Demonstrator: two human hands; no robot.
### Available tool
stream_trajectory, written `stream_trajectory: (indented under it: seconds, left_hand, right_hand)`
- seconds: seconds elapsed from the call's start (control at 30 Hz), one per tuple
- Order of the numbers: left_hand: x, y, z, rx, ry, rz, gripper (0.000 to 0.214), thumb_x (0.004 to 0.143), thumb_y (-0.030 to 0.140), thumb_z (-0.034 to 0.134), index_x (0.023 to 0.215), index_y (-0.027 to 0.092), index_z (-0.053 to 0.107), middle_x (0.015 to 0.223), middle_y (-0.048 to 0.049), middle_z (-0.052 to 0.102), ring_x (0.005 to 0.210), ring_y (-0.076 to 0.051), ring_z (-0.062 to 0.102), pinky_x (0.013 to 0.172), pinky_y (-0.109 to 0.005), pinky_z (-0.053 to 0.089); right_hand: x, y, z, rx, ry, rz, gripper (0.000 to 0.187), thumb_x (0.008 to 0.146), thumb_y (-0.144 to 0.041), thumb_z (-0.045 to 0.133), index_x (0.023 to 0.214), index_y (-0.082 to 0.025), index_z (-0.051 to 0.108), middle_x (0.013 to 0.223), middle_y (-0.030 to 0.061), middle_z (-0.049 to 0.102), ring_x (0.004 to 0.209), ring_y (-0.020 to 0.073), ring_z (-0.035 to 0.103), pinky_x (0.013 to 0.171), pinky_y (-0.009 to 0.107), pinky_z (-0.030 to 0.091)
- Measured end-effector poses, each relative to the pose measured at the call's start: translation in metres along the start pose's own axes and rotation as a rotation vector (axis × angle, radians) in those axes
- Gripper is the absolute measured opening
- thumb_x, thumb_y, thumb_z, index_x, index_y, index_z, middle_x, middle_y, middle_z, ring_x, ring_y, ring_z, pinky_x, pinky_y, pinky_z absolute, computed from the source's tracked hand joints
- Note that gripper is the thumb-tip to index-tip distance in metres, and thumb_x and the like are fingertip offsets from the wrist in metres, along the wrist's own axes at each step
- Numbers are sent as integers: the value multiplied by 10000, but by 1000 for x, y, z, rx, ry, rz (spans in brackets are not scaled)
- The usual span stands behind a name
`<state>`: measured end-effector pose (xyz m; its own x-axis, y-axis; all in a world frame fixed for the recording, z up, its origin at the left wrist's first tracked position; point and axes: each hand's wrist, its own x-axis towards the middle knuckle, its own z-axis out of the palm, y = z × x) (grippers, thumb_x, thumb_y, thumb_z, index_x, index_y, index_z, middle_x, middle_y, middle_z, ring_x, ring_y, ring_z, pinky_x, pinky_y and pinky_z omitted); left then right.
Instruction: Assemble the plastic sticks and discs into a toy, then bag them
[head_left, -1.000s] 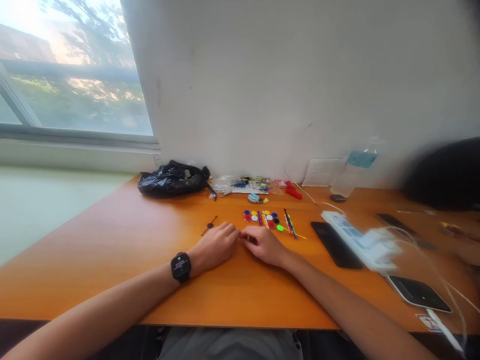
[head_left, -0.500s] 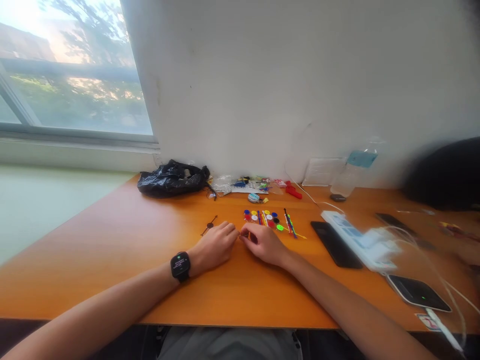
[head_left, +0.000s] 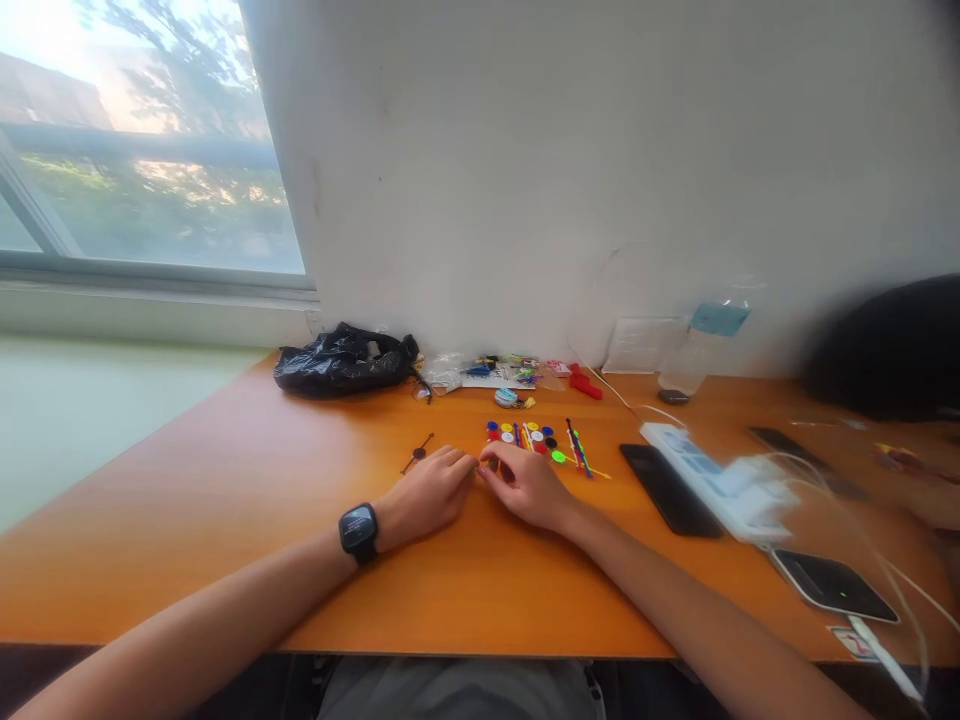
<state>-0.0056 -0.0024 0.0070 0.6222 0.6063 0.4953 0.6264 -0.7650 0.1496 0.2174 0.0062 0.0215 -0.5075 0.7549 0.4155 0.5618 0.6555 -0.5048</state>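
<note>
My left hand [head_left: 429, 492], with a black watch on the wrist, and my right hand [head_left: 529, 485] meet at the fingertips low over the table. Both are closed in a pinch. Whatever sits between the fingers is small and mostly hidden, so I cannot name it. Just beyond my left fingers lies a thin dark stick with a round disc [head_left: 418, 454] on its middle. Behind my right hand are several small coloured discs, among them a green disc [head_left: 559, 457] and a black disc [head_left: 551, 443]. Thin coloured sticks [head_left: 576, 447] lie to their right.
A black plastic bag [head_left: 341, 362] rests by the wall, with clear packets [head_left: 444, 370] and a red item [head_left: 585, 383] to its right. On the right are a dark phone [head_left: 667, 490], a white power strip [head_left: 705, 480] with cables, a charging device [head_left: 836, 585] and a clear bottle [head_left: 694, 355].
My hands stay together in nearly the same place, with only slight finger movement at the right hand. The whole view has shifted very slightly.
</note>
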Motion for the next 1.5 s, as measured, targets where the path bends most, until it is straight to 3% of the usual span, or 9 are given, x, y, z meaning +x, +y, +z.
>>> stream_trajectory:
  seconds: [0.2,0.33,0.5,0.57,0.7,0.8,1.0,1.23,1.5]
  left_hand:
    - [4,3,-8,37,100,-21,194,1042,197,454,879,212,558,834,-82,633,876,-247,570,766,-367,437]
    - [5,1,-14,51,72,-83,227,1040,172,436,882,210,595,869,-95,666,989,-265,590,875,-402,470]
    - [3,-11,-10,135,98,-176,170,968,189,566,1052,247,702,1261,-83,707,1395,-362,438,1189,-624,244]
    - [2,-16,-8,127,111,-243,139,963,258,611,1056,266,714,1334,-67,680,1387,-367,443,1179,-620,259]
    - [2,-21,-7,8,64,-338,91,966,305,630,931,234,673,1006,-66,719,1023,-271,614,919,-411,473]
    - [2,-21,-7,-46,57,-351,115,950,282,636,859,217,609,908,-53,677,888,-232,612,763,-332,465]
    - [2,-26,-8,-73,75,-361,168,945,270,629,814,210,543,906,-40,623,774,-186,585,669,-293,426]
    - [2,-28,-10,-13,53,-367,86,980,283,604,912,232,617,959,-39,691,848,-211,635,714,-305,415]
    - [4,-29,-11,37,142,-324,92,960,203,597,984,240,678,987,-45,726,976,-245,615,870,-376,445]
  right_hand:
    - [6,12,-3,-23,186,49,123,1024,-309,553,1091,-236,625,897,33,701,807,196,643,734,304,475]
    - [9,22,-9,-33,252,107,147,1032,-304,519,1097,-231,629,962,57,734,867,216,668,755,318,482]
    - [14,36,-21,-158,255,162,96,966,-235,555,947,-220,648,917,61,720,848,223,644,741,322,458]
    - [16,43,-24,-222,234,178,101,946,-199,561,913,-215,655,913,61,719,889,230,640,769,324,446]
    - [16,54,-27,-360,142,208,130,943,-202,591,844,-212,674,871,60,697,922,244,604,777,328,409]
    - [15,55,-28,-415,106,228,136,941,-220,615,818,-210,671,830,53,669,880,237,585,739,325,385]
    - [14,56,-29,-467,85,202,137,964,-190,604,879,-196,711,933,75,698,942,246,584,799,342,396]
    - [13,60,-26,-540,20,196,163,956,-151,603,873,-197,735,953,92,689,983,265,583,821,355,395]
    - [13,59,-25,-610,-1,187,145,969,-188,611,882,-203,727,977,97,696,969,268,580,822,370,387]
